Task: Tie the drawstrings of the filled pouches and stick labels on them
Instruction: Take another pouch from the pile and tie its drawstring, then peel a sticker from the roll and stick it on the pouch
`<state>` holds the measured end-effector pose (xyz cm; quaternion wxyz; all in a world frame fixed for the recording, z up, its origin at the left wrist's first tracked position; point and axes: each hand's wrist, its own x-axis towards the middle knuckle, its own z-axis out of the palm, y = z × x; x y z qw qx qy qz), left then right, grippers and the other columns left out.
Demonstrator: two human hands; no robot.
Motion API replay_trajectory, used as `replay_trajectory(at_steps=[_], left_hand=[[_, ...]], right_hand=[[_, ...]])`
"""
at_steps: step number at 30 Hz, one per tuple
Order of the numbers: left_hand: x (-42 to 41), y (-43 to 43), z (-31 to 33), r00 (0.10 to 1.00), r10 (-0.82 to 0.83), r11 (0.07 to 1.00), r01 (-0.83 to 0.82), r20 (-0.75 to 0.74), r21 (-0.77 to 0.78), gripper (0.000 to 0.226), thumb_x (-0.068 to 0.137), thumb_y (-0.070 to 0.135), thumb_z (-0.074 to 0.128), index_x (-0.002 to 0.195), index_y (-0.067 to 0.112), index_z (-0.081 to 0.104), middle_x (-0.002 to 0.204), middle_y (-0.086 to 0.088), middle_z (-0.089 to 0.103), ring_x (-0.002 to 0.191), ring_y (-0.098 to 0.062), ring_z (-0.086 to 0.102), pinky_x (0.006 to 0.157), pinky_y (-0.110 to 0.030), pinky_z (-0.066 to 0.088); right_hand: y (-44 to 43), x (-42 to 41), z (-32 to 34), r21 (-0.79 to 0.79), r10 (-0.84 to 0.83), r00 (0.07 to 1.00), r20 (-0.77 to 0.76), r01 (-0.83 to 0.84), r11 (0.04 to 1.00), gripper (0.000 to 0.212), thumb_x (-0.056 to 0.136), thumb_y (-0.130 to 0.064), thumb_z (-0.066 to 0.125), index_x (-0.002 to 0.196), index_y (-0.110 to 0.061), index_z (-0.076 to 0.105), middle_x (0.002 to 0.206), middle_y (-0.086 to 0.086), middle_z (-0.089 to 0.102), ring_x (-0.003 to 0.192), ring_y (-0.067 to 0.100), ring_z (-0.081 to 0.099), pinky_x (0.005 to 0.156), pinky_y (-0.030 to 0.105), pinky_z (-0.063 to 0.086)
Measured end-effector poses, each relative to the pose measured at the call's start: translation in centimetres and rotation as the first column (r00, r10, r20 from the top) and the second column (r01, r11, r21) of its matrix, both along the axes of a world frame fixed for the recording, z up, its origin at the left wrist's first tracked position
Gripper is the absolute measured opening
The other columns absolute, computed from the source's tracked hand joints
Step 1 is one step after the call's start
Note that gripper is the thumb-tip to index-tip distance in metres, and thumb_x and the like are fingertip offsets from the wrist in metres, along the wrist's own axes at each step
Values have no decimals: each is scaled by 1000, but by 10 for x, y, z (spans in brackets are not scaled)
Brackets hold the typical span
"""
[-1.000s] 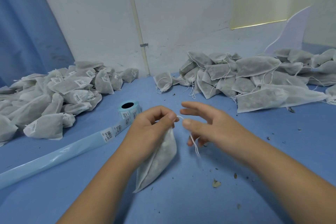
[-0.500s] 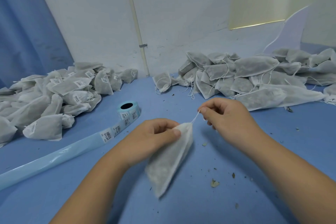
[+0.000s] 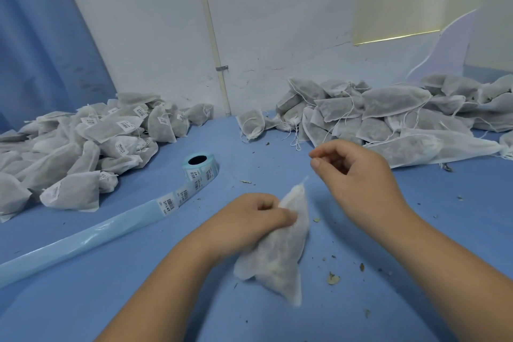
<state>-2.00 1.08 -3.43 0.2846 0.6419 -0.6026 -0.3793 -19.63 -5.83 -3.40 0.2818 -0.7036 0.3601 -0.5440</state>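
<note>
1. While its neck is gathered to a point, the pouch point(image 3: 280, 247) hangs tilted just over the blue table point(image 3: 111, 300), in front of the person and between the two forearms. Its lower corner is blurred, and no label shows on the side facing the camera.
2. Just below that neck the left hand point(image 3: 249, 219) grips the fabric, fingers curled round it and the thumb pressed across.
3. Only a short pale wisp of the drawstring point(image 3: 304, 180) rises from the neck toward the other hand (too thin and blurred to follow further).
4. Up and to the right, apart from the pouch, the right hand point(image 3: 352, 172) hovers with its fingers curled in and the thumb and forefinger tips nearly meeting. Whether they pinch the string I cannot tell.
5. Left of the hands lies the label roll point(image 3: 200, 165), its backing strip point(image 3: 83, 239) running toward the near left edge. Beyond it is the labelled pile point(image 3: 83, 147), and far right is the unlabelled heap point(image 3: 388, 114), its strings loose.
6. Risks, as I judge them:
   - If the string has slipped free, the knot may sit slack. The neck could then reopen and shed filling, as the crumbs point(image 3: 332, 278) on the table suggest.
   - A hard tug against such thin fabric could tear the neck or snap the string.
   - Held only near the top, the body swings, so a label pressed on now would likely crease or sit crooked.
</note>
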Motion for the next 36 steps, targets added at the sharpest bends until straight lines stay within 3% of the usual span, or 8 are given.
replay_trajectory(at_steps=[9, 15, 19, 22, 25, 28, 32, 36], left_hand=[[-9, -10, -8, 956, 220, 936, -263, -196, -233, 30, 78, 44, 65, 66, 21, 50, 58, 8, 41, 53, -9, 40, 48, -20, 32], [-10, -10, -9, 934, 197, 936, -270, -297, -228, 38, 86, 44, 60, 68, 11, 53, 61, 4, 44, 58, -13, 42, 57, -25, 34], [-10, -10, -9, 932, 186, 943, -259, -312, -209, 44, 93, 48, 56, 72, 9, 60, 62, 6, 54, 57, -8, 49, 56, -19, 38], [-8, -8, -8, 928, 124, 965, -195, -350, -174, 50, 88, 55, 59, 96, 8, 73, 91, -4, 75, 83, -15, 70, 82, -32, 52], [-1, -8, -4, 894, 111, 972, -188, -434, -140, 48, 82, 47, 63, 110, 10, 73, 113, -15, 72, 107, -28, 68, 102, -46, 48], [8, -7, -2, 855, 109, 972, -198, -507, -125, 47, 80, 39, 65, 111, 4, 71, 114, -24, 69, 103, -32, 67, 100, -48, 47], [24, 0, 0, 838, 171, 956, -267, -519, -117, 31, 73, 38, 67, 84, 9, 70, 83, -13, 65, 79, -24, 60, 80, -41, 46], [61, 12, 4, 882, 280, 927, -351, -380, -133, 24, 67, 43, 65, 70, 20, 64, 69, -3, 60, 67, -18, 55, 70, -34, 40]], right_hand=[[24, 15, -6, -274, 28, 964, -263, -103, 956, 26, 78, -6, 74, 97, -22, 68, 72, -17, 61, 75, -7, 55, 71, 6, 41], [22, 13, -8, -289, -23, 940, -341, -82, 954, 29, 79, -5, 72, 103, -20, 67, 76, -19, 62, 74, -13, 52, 70, 2, 37], [24, 14, -10, -310, -64, 912, -406, -71, 948, 34, 81, -9, 70, 111, -25, 67, 83, -13, 68, 75, 0, 52, 69, 9, 38], [25, 14, -9, -289, -63, 916, -397, -60, 955, 40, 81, -12, 70, 118, -28, 65, 86, -10, 68, 73, -7, 50, 71, 5, 36], [29, 13, -7, -204, 27, 941, -338, -102, 974, 46, 82, -14, 67, 119, -40, 58, 90, -13, 70, 79, 1, 55, 72, 8, 40], [35, 18, -7, -93, 156, 970, -184, -175, 980, 48, 82, -6, 64, 110, -44, 55, 94, -15, 71, 72, 13, 60, 68, 20, 47], [45, 29, -15, 3, 247, 969, -3, -247, 969, 47, 83, 5, 60, 107, -36, 60, 100, -19, 67, 75, 13, 62, 66, 17, 48], [50, 43, -28, 95, 288, 956, -58, -282, 955, 43, 85, 1, 61, 104, -38, 62, 98, -20, 66, 67, 25, 58, 65, 23, 50]])
